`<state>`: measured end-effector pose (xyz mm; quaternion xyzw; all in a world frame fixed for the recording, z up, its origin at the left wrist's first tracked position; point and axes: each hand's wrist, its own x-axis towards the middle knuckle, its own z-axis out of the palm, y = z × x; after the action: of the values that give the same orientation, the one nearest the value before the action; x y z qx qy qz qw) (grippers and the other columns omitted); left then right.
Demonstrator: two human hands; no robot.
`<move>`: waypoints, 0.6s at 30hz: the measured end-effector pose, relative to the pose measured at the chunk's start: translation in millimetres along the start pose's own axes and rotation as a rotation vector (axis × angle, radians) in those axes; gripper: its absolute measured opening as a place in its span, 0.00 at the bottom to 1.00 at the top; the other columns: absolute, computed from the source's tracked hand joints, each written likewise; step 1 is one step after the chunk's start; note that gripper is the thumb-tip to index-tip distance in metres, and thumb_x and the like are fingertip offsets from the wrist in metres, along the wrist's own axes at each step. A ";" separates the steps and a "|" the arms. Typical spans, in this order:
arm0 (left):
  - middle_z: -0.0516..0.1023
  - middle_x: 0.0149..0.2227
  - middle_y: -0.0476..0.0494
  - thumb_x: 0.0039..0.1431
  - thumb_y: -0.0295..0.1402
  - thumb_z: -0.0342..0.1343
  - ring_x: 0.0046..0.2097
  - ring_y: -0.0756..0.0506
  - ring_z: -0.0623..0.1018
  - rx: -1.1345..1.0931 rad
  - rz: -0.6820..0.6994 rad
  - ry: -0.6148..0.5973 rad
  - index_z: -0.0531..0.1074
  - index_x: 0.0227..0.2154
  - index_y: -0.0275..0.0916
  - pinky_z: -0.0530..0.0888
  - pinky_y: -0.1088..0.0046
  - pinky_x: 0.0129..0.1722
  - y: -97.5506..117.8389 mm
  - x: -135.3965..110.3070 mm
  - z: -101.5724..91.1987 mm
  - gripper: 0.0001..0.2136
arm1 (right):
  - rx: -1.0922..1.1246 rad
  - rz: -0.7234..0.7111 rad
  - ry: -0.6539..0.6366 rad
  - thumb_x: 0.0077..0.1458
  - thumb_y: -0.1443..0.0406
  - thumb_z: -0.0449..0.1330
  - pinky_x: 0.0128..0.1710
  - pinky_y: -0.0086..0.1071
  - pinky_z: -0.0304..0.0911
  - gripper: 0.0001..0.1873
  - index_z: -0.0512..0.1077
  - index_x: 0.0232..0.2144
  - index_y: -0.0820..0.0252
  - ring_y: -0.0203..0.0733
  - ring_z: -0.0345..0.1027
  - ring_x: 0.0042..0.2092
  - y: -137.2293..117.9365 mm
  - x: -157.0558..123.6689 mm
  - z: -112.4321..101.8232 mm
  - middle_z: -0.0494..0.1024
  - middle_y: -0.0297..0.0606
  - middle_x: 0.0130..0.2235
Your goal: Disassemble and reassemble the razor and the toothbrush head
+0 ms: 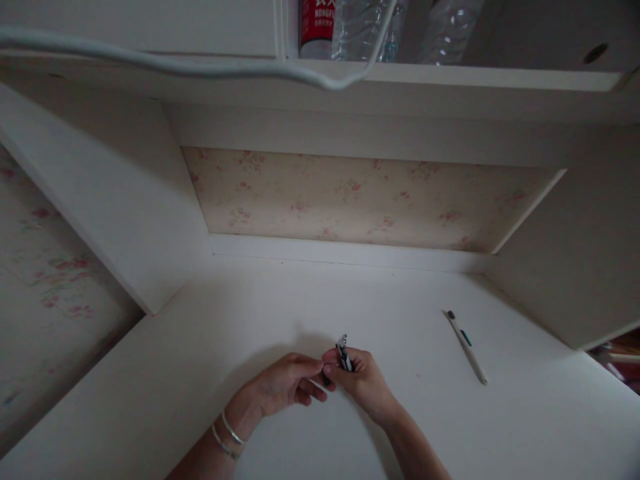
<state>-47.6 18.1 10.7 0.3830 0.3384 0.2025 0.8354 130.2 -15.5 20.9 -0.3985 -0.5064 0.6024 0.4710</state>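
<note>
My right hand (pixel 363 380) is closed around a small black-and-silver object (pixel 345 357), whose shiny metal end points up and away from me. Its exact kind is too small to tell. My left hand (pixel 293 383) meets the right one just above the white desk. The left thumb and forefinger pinch close to the right fingertips, beside a small dark piece (pixel 327 377) that shows between the hands. The other left fingers curl loosely below. Whether the dark piece belongs to the black-and-silver object is hidden by the fingers.
A white pen (pixel 467 350) with a dark tip and a green clip lies on the white desk (pixel 310 293) to the right. Overhead, a shelf (pixel 450 75) holds clear plastic bottles (pixel 363 30) and a red-labelled container (pixel 317 27). A white cable (pixel 200 67) hangs across the top.
</note>
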 end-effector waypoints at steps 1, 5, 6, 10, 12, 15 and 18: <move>0.80 0.30 0.41 0.52 0.38 0.60 0.29 0.51 0.78 -0.028 0.017 0.022 0.77 0.31 0.33 0.66 0.82 0.23 0.0 0.9 0.1 0.12 | 0.011 0.001 0.031 0.49 0.59 0.64 0.26 0.28 0.54 0.11 0.74 0.30 0.62 0.35 0.61 0.26 -0.8 -0.2 -0.1 0.71 0.33 0.24; 0.79 0.28 0.44 0.50 0.32 0.62 0.28 0.53 0.76 -0.136 0.105 0.102 0.78 0.31 0.31 0.70 0.83 0.27 2.4 4.5 4.4 0.08 | -0.026 0.013 0.115 0.50 0.56 0.63 0.21 0.26 0.48 0.13 0.75 0.31 0.61 0.31 0.54 0.22 -1.6 -0.3 -0.3 0.67 0.31 0.22; 0.79 0.30 0.43 0.50 0.30 0.62 0.29 0.54 0.76 -0.151 0.124 0.101 0.78 0.32 0.31 0.71 0.84 0.29 3.1 5.3 6.3 0.08 | -0.045 0.009 0.118 0.50 0.55 0.63 0.21 0.26 0.47 0.14 0.75 0.31 0.62 0.31 0.53 0.22 -0.5 0.1 0.0 0.66 0.31 0.22; 0.80 0.36 0.42 0.52 0.30 0.61 0.35 0.52 0.78 -0.214 0.170 0.110 0.77 0.38 0.32 0.73 0.82 0.36 3.1 8.7 13.5 0.10 | -0.126 -0.022 0.232 0.52 0.54 0.61 0.22 0.26 0.50 0.15 0.74 0.30 0.62 0.33 0.57 0.24 5.8 4.0 1.0 0.68 0.32 0.23; 0.80 0.34 0.42 0.53 0.33 0.61 0.35 0.50 0.79 -0.217 0.159 0.138 0.77 0.35 0.33 0.74 0.80 0.36 0.9 10.2 14.7 0.09 | -0.154 -0.028 0.241 0.51 0.55 0.61 0.26 0.27 0.55 0.14 0.73 0.33 0.61 0.36 0.61 0.27 6.6 5.8 0.1 0.70 0.33 0.25; 0.80 0.31 0.41 0.54 0.40 0.58 0.32 0.49 0.79 -0.124 0.109 0.133 0.77 0.32 0.32 0.74 0.79 0.32 -2.8 10.5 13.0 0.14 | -0.141 -0.041 0.135 0.50 0.59 0.63 0.30 0.29 0.58 0.13 0.69 0.36 0.59 0.37 0.64 0.29 2.7 5.3 -3.3 0.71 0.31 0.26; 0.80 0.28 0.41 0.55 0.45 0.56 0.27 0.51 0.78 -0.028 0.061 0.122 0.77 0.31 0.32 0.73 0.80 0.28 -4.3 8.8 9.8 0.18 | -0.171 -0.051 0.061 0.51 0.62 0.62 0.29 0.28 0.57 0.10 0.65 0.32 0.58 0.35 0.63 0.28 -3.1 1.5 -6.9 0.70 0.29 0.25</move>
<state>-34.1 15.7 8.4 0.3683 0.3742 0.2553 0.8119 137.0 -12.4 22.8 -0.4423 -0.5514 0.5324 0.4657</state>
